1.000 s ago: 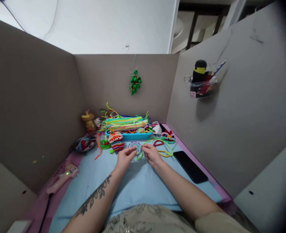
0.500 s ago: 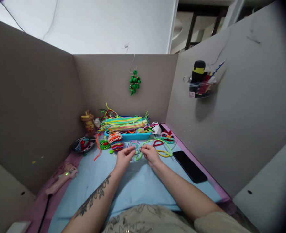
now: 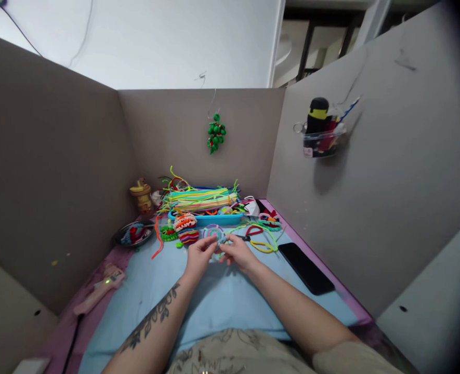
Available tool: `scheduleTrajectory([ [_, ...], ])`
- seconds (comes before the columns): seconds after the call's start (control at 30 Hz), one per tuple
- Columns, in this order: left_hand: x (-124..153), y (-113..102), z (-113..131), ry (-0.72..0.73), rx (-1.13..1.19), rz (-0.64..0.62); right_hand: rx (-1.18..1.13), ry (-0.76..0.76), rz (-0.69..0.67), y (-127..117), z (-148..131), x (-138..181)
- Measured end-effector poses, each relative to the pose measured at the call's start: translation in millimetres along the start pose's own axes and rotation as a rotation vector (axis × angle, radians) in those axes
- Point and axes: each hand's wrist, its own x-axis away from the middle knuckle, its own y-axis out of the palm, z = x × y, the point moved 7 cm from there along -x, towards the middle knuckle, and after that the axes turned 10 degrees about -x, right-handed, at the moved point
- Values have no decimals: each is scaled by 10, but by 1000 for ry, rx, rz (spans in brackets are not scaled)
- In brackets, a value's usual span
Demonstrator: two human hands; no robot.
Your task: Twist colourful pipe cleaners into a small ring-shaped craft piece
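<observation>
My left hand [image 3: 201, 253] and my right hand [image 3: 237, 252] meet over the middle of the blue cloth [image 3: 214, 296]. Between their pinched fingertips is a small piece of light-blue pipe cleaner [image 3: 222, 240], mostly covered by the fingers. Just beyond the fingers lies a flat round spiral coil [image 3: 213, 231] in purple, teal and pink. A red loop [image 3: 255, 229] and a yellow loop [image 3: 264, 246] of pipe cleaner rest right of my right hand. Left of my left hand sit a striped coiled piece [image 3: 188, 237] and an orange and pink one [image 3: 185, 222].
A blue tray [image 3: 218, 220] piled with pipe cleaners [image 3: 200, 199] stands at the back. A phone [image 3: 306, 268] lies at right, a pink glue gun [image 3: 101, 291] with a cord at left. Near the left wall are a metal bowl [image 3: 125, 228] and a cup [image 3: 141, 196]. Grey panels enclose the table.
The fingertips have shifted slightly on the small pipe-cleaner piece, and the right fingers are now more spread below it. The green loop hanging under the hands shows less. More of the spiral coil is visible.
</observation>
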Motion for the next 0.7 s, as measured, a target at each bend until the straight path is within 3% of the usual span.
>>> scheduleTrajectory([
  [0.43, 22, -18, 26, 59, -47, 31, -211, -106, 245, -51, 95, 8],
  [0.6, 14, -54, 6, 37, -47, 70, -157, 16, 163, 70, 198, 33],
  [0.7, 2, -69, 0, 45, -28, 81, -60, 14, 92, 139, 196, 63],
])
